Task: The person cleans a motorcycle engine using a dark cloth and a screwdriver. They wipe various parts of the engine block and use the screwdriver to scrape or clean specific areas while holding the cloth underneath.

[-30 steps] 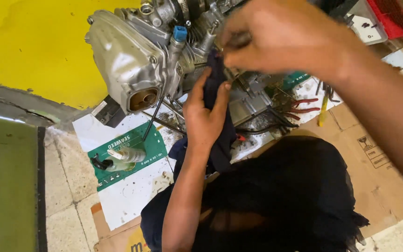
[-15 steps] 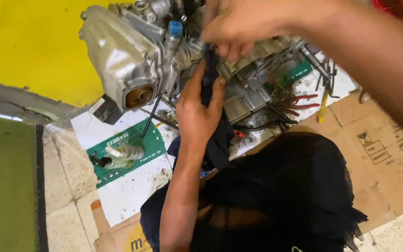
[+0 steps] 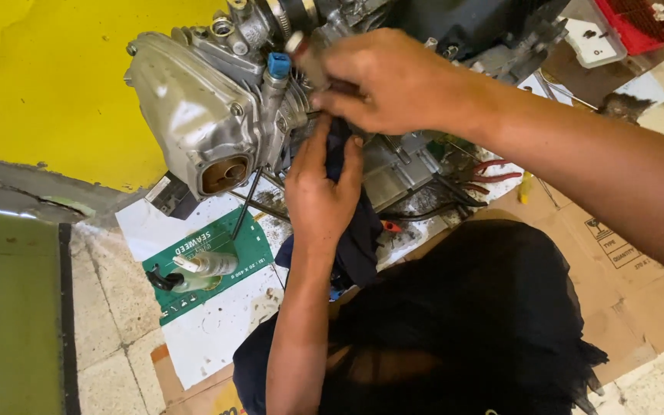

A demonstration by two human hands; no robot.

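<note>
A silver motorcycle engine (image 3: 194,115) stands against the yellow wall, exhaust port facing me. My left hand (image 3: 320,192) reaches up from below and presses a dark blue cloth (image 3: 359,238) against the engine's middle. My right hand (image 3: 393,81) comes in from the right, just above the left. Its fingers are closed around a dark-handled tool (image 3: 305,54) at the top of the cylinder, beside a blue cap (image 3: 278,65). The tool's tip is hidden by the fingers.
A green and white printed sheet (image 3: 209,307) lies on the tiled floor with a small metal part (image 3: 194,267) on it. Red-handled pliers (image 3: 489,173) lie behind the engine. Flattened cardboard (image 3: 624,277) covers the right side. A red crate (image 3: 639,23) is top right. A dark mass (image 3: 470,323) fills the lower middle.
My right hand has shifted left and settled on the cylinder top. My left hand stays on the cloth, its fingers slightly higher. The view has steadied.
</note>
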